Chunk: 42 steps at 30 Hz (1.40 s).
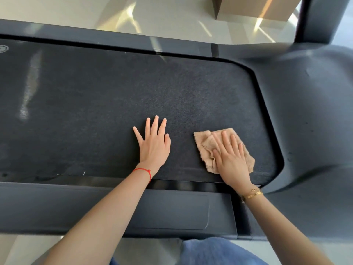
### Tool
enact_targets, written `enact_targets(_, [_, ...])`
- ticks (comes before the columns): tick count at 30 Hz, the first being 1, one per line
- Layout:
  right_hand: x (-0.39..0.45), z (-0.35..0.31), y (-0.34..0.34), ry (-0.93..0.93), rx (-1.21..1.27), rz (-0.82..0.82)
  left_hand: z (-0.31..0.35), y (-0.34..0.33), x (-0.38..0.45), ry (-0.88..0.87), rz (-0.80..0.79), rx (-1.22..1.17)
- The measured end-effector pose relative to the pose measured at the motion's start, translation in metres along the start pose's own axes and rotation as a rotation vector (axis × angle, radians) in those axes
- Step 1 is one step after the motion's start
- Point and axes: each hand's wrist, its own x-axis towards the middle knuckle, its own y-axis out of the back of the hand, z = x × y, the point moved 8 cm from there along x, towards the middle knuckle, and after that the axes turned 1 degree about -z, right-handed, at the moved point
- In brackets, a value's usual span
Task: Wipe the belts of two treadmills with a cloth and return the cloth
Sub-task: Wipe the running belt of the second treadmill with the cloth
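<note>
The cloth (205,148), tan and crumpled, is lying on the belt (133,92) near its rounded right end, close to the near edge. The right hand (232,159) is pressing flat on it, fingers slightly spread and extended, gripping nothing. The left hand (153,145) is resting palm-down on the bare belt beside it, apart from the cloth, fingers splayed. A red string (143,172) is circling the left wrist; a gold bracelet (252,194) is sitting on the right.

I see bare forearms, a red string (144,172) on my left wrist, a gold bracelet (251,194) on the right, blue jeans (214,251).
</note>
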Motion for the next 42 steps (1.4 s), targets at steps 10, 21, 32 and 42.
enact_targets(10, [0.056,-0.020,0.002,0.122,-0.014,-0.018,0.040,-0.011,0.016,0.001,0.004,0.024])
enact_targets(21, [0.034,0.080,0.018,-0.171,0.036,0.083,0.039,-0.003,0.053,0.069,0.008,0.014])
enact_targets(32, [0.240,0.112,0.042,-0.248,0.078,0.034,0.046,-0.016,0.100,0.132,0.014,0.029])
enact_targets(42, [0.366,0.058,0.045,-0.023,0.021,-0.030,0.048,-0.025,0.111,0.174,0.053,0.099])
